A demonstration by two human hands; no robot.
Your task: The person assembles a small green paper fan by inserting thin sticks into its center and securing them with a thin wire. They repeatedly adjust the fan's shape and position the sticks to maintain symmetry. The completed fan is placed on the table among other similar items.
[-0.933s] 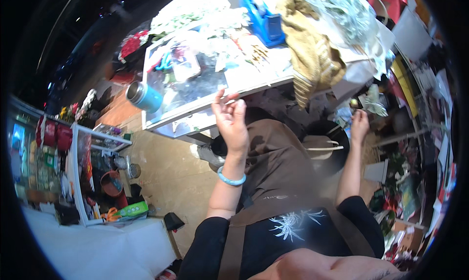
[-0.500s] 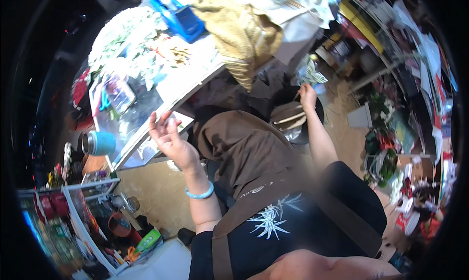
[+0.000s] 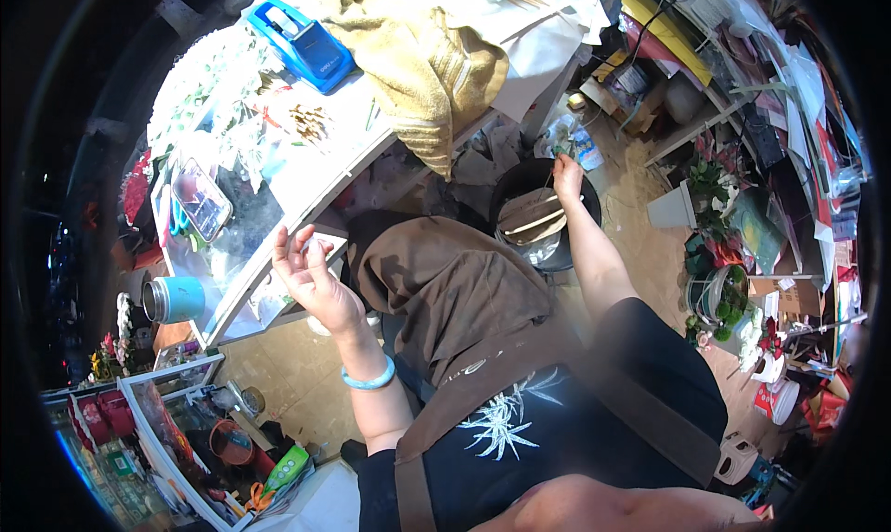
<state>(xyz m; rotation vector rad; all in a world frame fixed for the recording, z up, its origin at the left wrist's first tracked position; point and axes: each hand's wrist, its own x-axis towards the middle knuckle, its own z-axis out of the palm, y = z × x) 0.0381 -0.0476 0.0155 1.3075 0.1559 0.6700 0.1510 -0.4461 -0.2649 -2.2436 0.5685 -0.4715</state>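
My left hand (image 3: 318, 279) is raised by the front edge of the white table (image 3: 325, 198), palm up with fingers apart. Nothing shows in it; a pale blue bangle (image 3: 369, 374) circles that wrist. At the right, my right hand (image 3: 568, 179) is closed in a pinch on a thin stem (image 3: 546, 181), with a blurred greenish tip above the fingers. It is over the rim of a black bucket (image 3: 587, 218). In the bucket lie a brown piece and a pale stick (image 3: 536, 226). A brown apron (image 3: 455, 281) covers my lap.
On the table lie a yellow towel (image 3: 418, 68) hanging over the edge, a blue tape dispenser (image 3: 302, 47), a phone (image 3: 201, 201), a turquoise jar (image 3: 176, 299) and pale foliage (image 3: 209, 96). A crowded shelf (image 3: 715, 123) runs along the right; a cart (image 3: 176, 439) stands lower left.
My right hand has moved slightly left, and the leafy, striped thing seen above it is smaller in view now. The left hand keeps nearly the same pose. The whole view has shifted slightly.
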